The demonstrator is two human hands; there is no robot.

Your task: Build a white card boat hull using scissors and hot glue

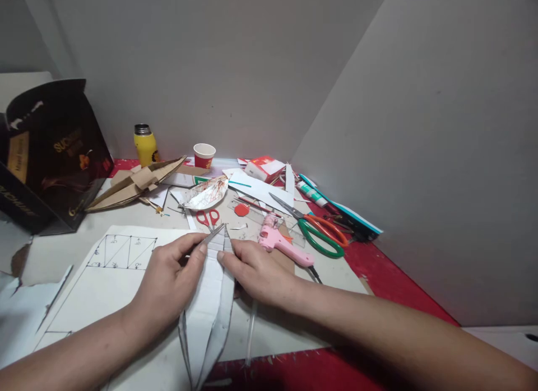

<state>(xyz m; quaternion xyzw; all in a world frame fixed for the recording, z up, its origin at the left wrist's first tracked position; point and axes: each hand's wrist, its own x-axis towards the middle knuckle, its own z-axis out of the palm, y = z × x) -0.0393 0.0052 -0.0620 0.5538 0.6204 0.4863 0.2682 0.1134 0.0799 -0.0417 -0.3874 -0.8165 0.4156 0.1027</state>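
A long folded white cardboard piece (205, 318), shaped like a narrow boat, points away from me at the centre. My left hand (179, 270) is closed at its far left edge, thumb and fingers pinching a thin grey pointed tool (215, 232) near the tip. On the other edge, my right hand (256, 270) grips the cardboard with its thumb on the inner side. Just beyond the tip are small red-handled scissors (208, 218). A pink glue gun (286, 246) lies right of my right hand.
Green-and-orange-handled scissors (321, 234) lie at the right. Behind are a brown cardboard boat (137, 186), a white boat shape (208, 194), a yellow bottle (145, 147) and a paper cup (204, 156). A dark box (54, 156) and a drawn sheet (101, 290) are at the left.
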